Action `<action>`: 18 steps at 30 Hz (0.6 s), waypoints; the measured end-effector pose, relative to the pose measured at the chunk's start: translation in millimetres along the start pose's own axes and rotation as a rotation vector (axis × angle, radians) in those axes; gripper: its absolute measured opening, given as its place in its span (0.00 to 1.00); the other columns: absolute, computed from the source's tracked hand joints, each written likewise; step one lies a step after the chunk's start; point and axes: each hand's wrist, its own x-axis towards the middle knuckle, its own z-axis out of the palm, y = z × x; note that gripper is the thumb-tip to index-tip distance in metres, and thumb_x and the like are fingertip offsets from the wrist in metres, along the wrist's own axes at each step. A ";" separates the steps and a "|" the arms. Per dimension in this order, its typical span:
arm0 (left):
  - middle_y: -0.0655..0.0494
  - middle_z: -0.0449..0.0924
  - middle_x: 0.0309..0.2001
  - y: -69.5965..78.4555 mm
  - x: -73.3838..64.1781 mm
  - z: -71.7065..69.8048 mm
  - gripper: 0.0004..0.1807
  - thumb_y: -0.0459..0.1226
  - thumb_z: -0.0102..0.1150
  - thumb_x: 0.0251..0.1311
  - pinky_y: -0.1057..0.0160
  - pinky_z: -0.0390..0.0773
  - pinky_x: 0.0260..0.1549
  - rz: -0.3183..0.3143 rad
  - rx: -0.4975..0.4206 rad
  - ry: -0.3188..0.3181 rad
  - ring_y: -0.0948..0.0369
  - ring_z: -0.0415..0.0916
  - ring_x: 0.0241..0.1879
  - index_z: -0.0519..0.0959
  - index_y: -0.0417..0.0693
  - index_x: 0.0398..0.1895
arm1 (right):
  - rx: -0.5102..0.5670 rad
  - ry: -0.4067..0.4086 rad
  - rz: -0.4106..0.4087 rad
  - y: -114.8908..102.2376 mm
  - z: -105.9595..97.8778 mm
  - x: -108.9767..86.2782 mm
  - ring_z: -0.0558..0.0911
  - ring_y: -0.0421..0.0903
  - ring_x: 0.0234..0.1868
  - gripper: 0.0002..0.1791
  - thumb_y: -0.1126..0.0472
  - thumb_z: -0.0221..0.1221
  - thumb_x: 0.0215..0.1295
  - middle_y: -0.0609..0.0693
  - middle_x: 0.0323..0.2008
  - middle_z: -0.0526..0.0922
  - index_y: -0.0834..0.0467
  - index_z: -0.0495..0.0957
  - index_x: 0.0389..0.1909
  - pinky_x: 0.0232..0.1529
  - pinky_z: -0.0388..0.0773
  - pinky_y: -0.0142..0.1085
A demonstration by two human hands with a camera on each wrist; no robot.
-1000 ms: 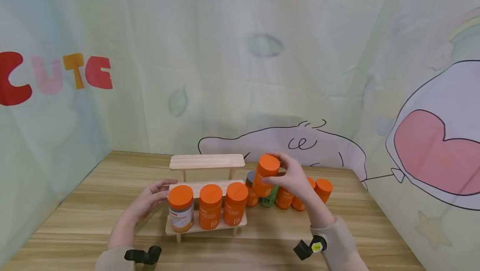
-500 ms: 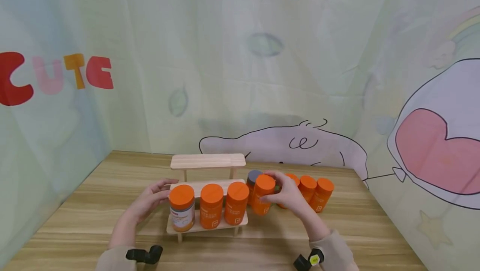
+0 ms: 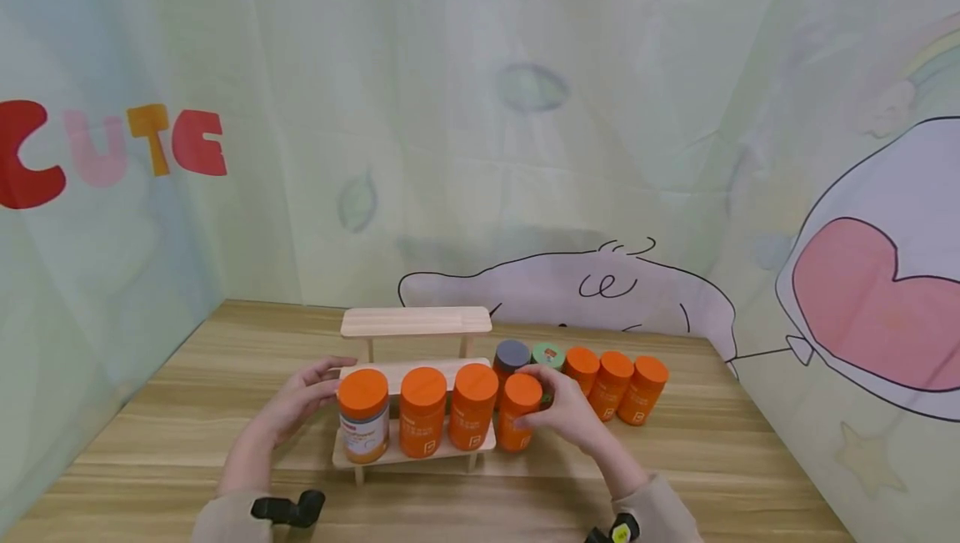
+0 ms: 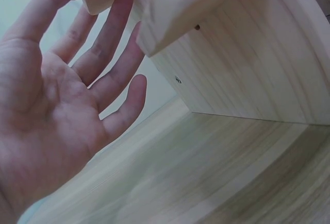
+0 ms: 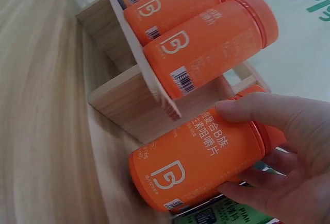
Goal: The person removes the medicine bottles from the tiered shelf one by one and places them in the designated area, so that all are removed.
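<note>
My right hand (image 3: 564, 411) grips an orange vitamin bottle (image 3: 514, 436), fingers and thumb around its upper part. It is upright just right of the wooden tiered rack (image 3: 416, 324), and in the right wrist view the bottle (image 5: 201, 162) sits lower than the rack's front shelf; whether its base touches the table cannot be told. On that shelf stand a white-labelled bottle (image 3: 363, 422) and two orange bottles (image 3: 422, 422) (image 3: 472, 418). At the rack's left end, my left hand (image 3: 303, 397) touches the wood with relaxed fingertips, palm visible in the left wrist view.
Behind my right hand, a row on the table holds a grey-lidded bottle (image 3: 512, 355), a green-lidded bottle (image 3: 548, 354) and several orange bottles (image 3: 615, 376). A printed curtain (image 3: 450, 151) hangs behind the wooden table (image 3: 255, 334).
My right hand has brought the orange bottle down and toward me, from above the row to beside the rack's right end. The green lid has come into view. My left hand stays put.
</note>
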 end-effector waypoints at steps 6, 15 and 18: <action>0.69 0.80 0.45 1.0 -0.7 0.2 0.15 0.36 0.46 0.72 0.73 0.75 0.49 -0.021 0.007 0.008 0.69 0.77 0.47 0.74 0.66 0.52 | 0.005 -0.006 -0.008 3.5 4.1 -0.8 0.79 0.49 0.51 0.35 0.63 0.76 0.43 0.54 0.53 0.81 0.58 0.75 0.56 0.56 0.77 0.47; 0.69 0.80 0.45 -2.3 -0.1 -1.7 0.15 0.35 0.45 0.72 0.73 0.75 0.49 -0.025 0.016 0.015 0.69 0.77 0.47 0.74 0.67 0.52 | 0.022 -0.005 -0.001 8.0 5.7 1.8 0.79 0.49 0.50 0.36 0.63 0.76 0.43 0.54 0.53 0.81 0.58 0.74 0.57 0.54 0.78 0.46; 0.69 0.80 0.46 -3.2 0.2 -2.1 0.15 0.35 0.45 0.72 0.72 0.75 0.49 -0.014 0.014 0.011 0.69 0.77 0.47 0.75 0.66 0.52 | 0.030 -0.008 -0.003 9.0 5.6 2.8 0.79 0.50 0.51 0.36 0.63 0.76 0.44 0.55 0.54 0.80 0.58 0.74 0.58 0.54 0.78 0.46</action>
